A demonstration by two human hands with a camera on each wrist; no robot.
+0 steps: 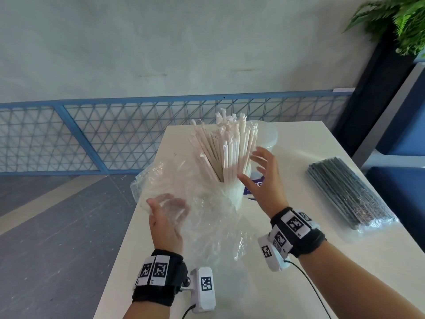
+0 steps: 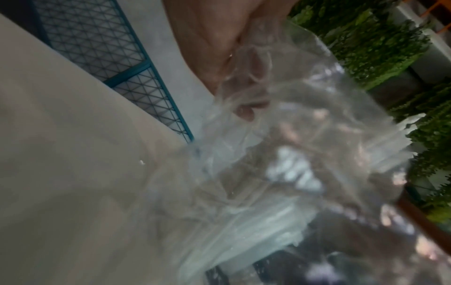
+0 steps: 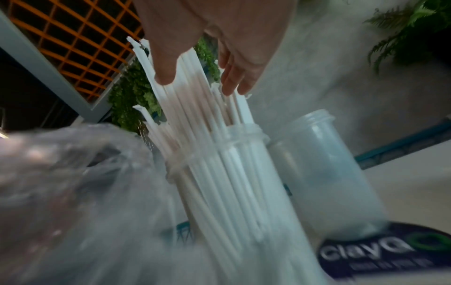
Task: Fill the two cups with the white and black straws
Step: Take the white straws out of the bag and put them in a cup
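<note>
A clear cup (image 1: 233, 194) (image 3: 219, 173) packed with white paper-wrapped straws (image 1: 226, 146) (image 3: 195, 119) stands mid-table. Behind it to the right is a second clear cup (image 1: 268, 137) (image 3: 324, 173), which holds nothing. A sealed pack of black straws (image 1: 347, 194) lies flat on the right side of the table. My right hand (image 1: 249, 165) (image 3: 200, 83) is spread with straight fingers beside the white straws' upper part. My left hand (image 1: 167, 206) (image 2: 234, 73) grips a crumpled clear plastic bag (image 1: 207, 215) (image 2: 292, 154) (image 3: 73, 183), left of and in front of the filled cup.
The white table (image 1: 241, 295) is narrow, and its left edge drops to the grey floor. A dark blue printed label (image 1: 255, 187) (image 3: 390, 256) lies by the cups. Blue mesh railing (image 1: 115, 134) runs behind. A fern (image 1: 402, 24) hangs at the upper right.
</note>
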